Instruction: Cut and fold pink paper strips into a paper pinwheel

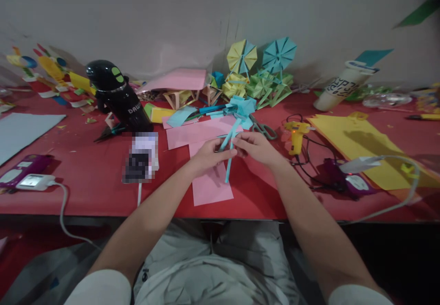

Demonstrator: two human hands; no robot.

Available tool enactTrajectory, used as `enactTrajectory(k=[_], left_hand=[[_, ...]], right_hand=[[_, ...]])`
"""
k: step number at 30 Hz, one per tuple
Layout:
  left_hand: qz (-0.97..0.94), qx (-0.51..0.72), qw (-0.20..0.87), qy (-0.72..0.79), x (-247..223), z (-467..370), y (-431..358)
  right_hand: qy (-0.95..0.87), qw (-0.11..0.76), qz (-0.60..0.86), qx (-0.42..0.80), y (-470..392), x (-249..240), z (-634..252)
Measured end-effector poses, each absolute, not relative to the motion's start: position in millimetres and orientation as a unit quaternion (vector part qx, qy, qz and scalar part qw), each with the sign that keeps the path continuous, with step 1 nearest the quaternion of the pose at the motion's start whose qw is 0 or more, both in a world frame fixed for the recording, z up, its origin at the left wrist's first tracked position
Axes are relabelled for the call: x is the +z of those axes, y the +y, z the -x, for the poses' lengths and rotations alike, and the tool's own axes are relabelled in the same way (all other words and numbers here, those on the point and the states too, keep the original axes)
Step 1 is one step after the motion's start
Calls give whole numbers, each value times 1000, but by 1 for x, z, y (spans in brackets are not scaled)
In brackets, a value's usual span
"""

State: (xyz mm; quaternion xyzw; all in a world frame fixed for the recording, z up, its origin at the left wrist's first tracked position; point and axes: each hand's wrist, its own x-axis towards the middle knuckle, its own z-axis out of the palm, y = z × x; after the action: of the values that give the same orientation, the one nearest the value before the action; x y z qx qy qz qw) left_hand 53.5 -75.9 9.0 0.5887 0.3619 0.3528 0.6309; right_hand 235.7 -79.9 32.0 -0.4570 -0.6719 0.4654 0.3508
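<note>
A blue folded-paper piece with long strips is between my two hands, above the table's middle. The fingers of my left hand pinch its strips from the left. From the right, my right hand grips the same piece near where the strips meet. The bunched blue paper top rises just beyond my fingers. Under the hands lie pink paper sheets. Close behind my right hand rest scissors, partly hidden by the blue paper.
A yellow glue gun with a black cord stands to the right, near yellow sheets and a purple power strip. Leftward are a black bottle and a blurred-out item. Paper umbrellas stand at the back; a cup leans right.
</note>
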Motion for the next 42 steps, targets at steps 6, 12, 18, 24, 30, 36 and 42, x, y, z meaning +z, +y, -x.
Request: enactTrajectory(k=[6,12,18,24,30,36,42], left_hand=[[-567,399,597,404,7,-57,-74],[-563,392,591,424,12,-56,-74],[-550,380,650,361,12,-55,-73],[-541,363,674,349,9,-52,-71],[-554,365,659,355,10,-51,-71],[-532,382,658,372,12,-51,-70],[-512,426,631,398,9,-46,-64]], right_hand=[[-624,423,496,431,-78,25,-221],[-620,458,516,373,-74,17,-221],[-630,501,481,348,-66,11,-230],[-656,457,455,393,-71,16,-230],[-631,469,474,396,-73,19,-230],[-643,481,441,401,-70,16,-231],[-645,470,453,398,-73,16,-231]])
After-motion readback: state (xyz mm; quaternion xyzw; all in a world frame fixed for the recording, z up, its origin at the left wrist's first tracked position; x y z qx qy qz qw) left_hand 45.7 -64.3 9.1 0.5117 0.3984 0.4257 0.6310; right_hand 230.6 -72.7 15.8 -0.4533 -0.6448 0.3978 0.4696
